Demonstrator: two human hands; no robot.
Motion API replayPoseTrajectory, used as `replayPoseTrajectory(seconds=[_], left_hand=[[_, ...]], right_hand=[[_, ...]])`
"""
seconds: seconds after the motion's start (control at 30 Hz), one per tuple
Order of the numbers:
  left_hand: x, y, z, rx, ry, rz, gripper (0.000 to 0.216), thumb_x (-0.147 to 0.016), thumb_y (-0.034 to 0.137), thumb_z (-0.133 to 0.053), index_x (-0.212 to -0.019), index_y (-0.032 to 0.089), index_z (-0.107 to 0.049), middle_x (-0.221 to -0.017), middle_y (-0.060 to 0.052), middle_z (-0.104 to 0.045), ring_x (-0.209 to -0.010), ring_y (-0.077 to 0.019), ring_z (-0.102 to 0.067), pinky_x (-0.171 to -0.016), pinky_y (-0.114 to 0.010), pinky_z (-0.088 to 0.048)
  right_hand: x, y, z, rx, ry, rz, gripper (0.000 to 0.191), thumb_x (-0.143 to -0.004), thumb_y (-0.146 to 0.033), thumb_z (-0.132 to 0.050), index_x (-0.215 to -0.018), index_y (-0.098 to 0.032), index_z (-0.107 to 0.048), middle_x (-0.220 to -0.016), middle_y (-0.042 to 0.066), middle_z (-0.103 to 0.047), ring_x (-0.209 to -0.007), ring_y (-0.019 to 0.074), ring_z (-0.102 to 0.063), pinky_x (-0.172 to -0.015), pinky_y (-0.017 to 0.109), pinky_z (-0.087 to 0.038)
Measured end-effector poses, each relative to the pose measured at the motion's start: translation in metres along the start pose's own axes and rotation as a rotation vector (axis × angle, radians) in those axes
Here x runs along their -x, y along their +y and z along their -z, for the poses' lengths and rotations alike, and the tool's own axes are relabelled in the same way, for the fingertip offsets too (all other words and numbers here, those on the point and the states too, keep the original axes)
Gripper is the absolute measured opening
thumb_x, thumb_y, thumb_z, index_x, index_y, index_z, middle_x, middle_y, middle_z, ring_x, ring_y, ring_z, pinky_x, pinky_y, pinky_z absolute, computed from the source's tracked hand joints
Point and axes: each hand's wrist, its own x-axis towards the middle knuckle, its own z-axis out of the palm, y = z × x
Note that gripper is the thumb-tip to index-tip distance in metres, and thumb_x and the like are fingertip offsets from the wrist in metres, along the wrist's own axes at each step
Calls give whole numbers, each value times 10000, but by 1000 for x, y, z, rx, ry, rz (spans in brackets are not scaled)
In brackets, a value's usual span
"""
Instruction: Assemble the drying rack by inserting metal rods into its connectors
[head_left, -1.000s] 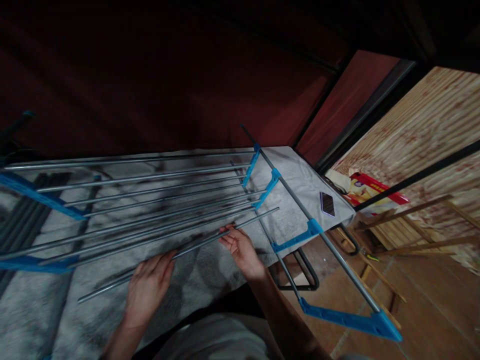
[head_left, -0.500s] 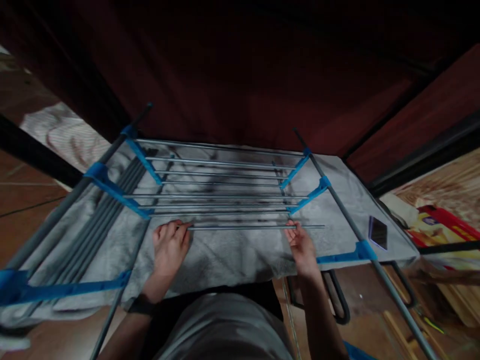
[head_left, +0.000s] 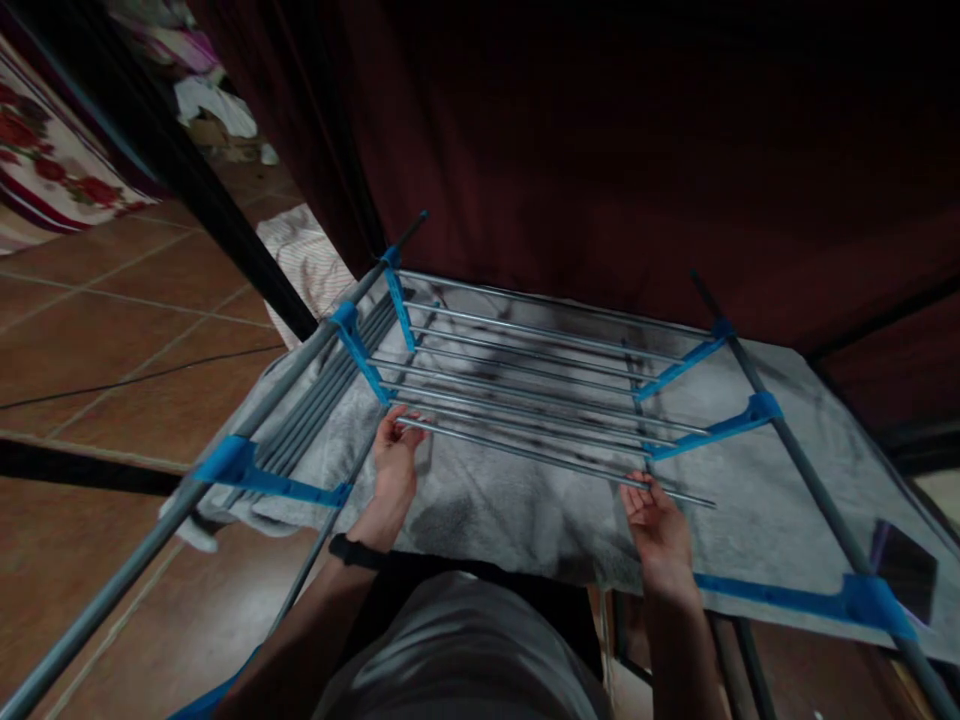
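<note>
A thin grey metal rod (head_left: 517, 452) runs between my two hands, sloping down to the right. My left hand (head_left: 395, 455) pinches it at its left end, close to a blue plastic bracket (head_left: 366, 358). Farther right, my right hand (head_left: 654, 520) grips the rod, and its free end sticks out past the fingers. Just beyond the rod lies a rack frame with grey side poles (head_left: 810, 480) and blue brackets. Several rods (head_left: 525, 352) span it between the left brackets and the right bracket (head_left: 712, 430).
Several loose grey tubes (head_left: 319, 408) lie on the grey cloth (head_left: 510, 520) at left. A phone (head_left: 904, 572) rests at the right. Nearer me are a blue bracket (head_left: 780, 597) on the right and another (head_left: 277, 482) on the left. A dark red curtain (head_left: 600, 170) hangs behind.
The view has swung left, so the rack appears farther right. Both hands still hold the rod, now tilted, with its left end raised near the left blue bracket.
</note>
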Motion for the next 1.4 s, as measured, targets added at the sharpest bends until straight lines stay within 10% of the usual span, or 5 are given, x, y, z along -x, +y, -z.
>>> replayPoseTrajectory(seconds=[0.17, 0.47, 0.77, 1.07, 1.4], left_hand=[[4, 17, -3, 268, 9, 211, 341, -768, 215, -761, -1062, 260, -594, -937, -2, -768, -936, -182, -782, -905, -353, -598], [14, 32, -13, 297, 20, 176, 336, -871, 427, -852, -1000, 216, -625, -893, -20, -779, -856, -170, -785, -809, -290, -583], [52, 49, -37, 241, -192, 129, 396, -830, 453, -878, -1062, 240, -637, -960, -38, -775, -951, -213, -778, -816, -339, -609], [106, 67, -72, 123, -482, 68, 476, -936, 488, -780, -1308, 240, -617, -1086, -65, -787, -1096, -243, -743, -992, -432, -610], [111, 108, -99, -145, -635, -372, 614, -1084, 468, -561, -1627, 226, -408, -1047, -59, -733, -1003, -216, -709, -1002, -397, -577]], right_hand=[[-2, 7, -5, -11, -19, -44, 84, -874, -191, -704, -874, -270, -730, -913, -1, -800, -843, 150, -796, -865, 296, -685], [10, 15, -17, -84, -31, -113, 156, -866, -118, -687, -870, -267, -732, -876, -4, -803, -774, 138, -798, -757, 256, -704], [14, 26, -17, -54, -79, -86, 91, -867, -179, -752, -909, -259, -740, -869, 0, -794, -778, 157, -804, -789, 278, -712], [60, 28, -76, -231, -179, -321, 140, -953, -100, -658, -951, -219, -731, -871, -2, -808, -796, 132, -796, -836, 269, -697], [111, 29, -116, -67, -605, -591, 259, -1033, -383, -637, -932, -158, -716, -877, 94, -790, -751, 184, -748, -690, 295, -635]])
